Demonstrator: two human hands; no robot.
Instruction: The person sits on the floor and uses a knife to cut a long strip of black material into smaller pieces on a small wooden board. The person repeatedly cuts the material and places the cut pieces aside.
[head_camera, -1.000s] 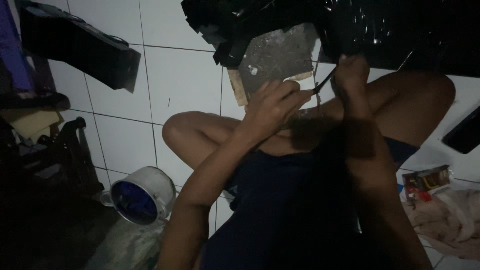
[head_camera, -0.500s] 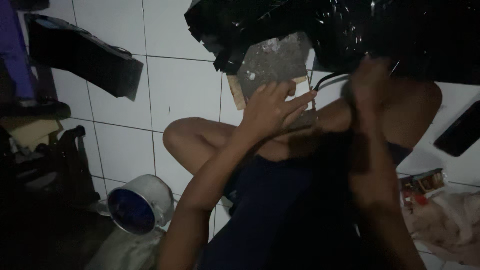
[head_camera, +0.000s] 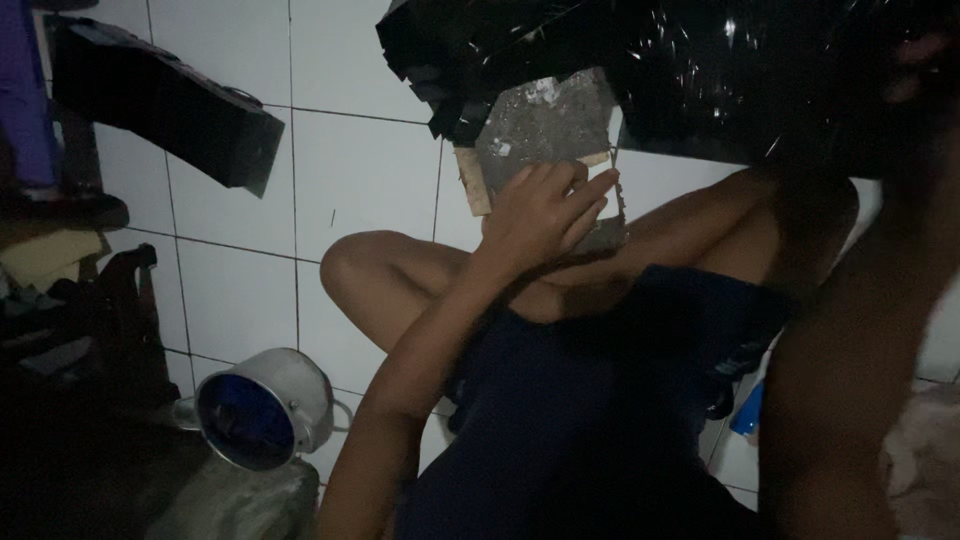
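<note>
My left hand (head_camera: 545, 210) pins the grey slab (head_camera: 545, 130), grip pressed flat on its lower edge; I should keep it steady. Right hand (head_camera: 915, 70) above the slab's right: grip unclear.

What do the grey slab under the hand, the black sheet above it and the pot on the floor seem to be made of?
The slab looks like rough stone or cement on wood: grainy grey face, pale edge. The black sheet seems thin plastic, crinkled and glinting. The pot looks like dull metal, probably aluminium.
</note>
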